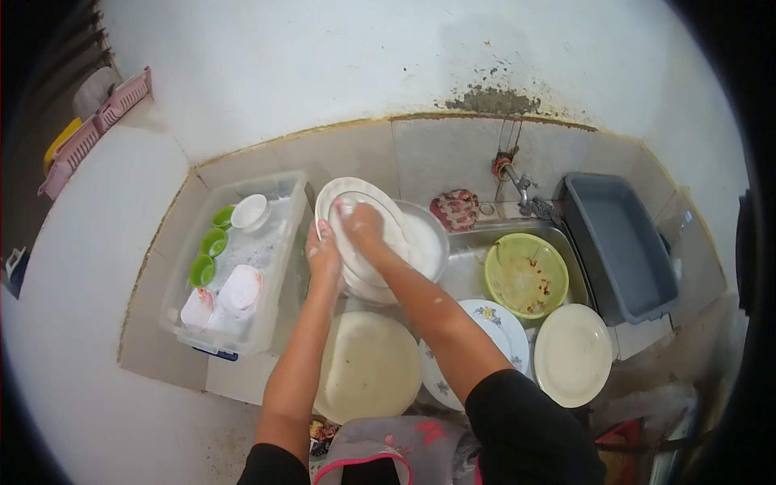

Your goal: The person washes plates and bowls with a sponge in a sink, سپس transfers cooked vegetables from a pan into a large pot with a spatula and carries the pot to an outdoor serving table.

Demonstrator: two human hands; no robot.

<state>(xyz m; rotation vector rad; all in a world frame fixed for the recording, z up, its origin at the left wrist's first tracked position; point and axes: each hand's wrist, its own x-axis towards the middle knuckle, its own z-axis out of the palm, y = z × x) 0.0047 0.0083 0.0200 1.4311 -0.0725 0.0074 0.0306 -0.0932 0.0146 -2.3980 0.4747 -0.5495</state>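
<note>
My left hand (325,248) grips the left rim of a cream oval plate (388,209), its fingers wet with suds. The plate is tilted over a basin of foamy water (431,242). My right hand (364,225) presses on the plate's soapy face with curled fingers; whether it holds a sponge is hidden. A second plate (364,276) edge shows just below, over the basin. Nearer me stands a large cream round basin or dish (368,370). Under my right forearm lies a white flower-patterned plate (498,324).
At left, a clear plastic tub (285,267) holds green cups (213,242) and white bowls (250,212). The steel sink (464,257) holds a yellow-green basin (503,285) with food scraps, below a faucet (520,182). A cream oval plate (573,357) and grey tub (618,242) stand right.
</note>
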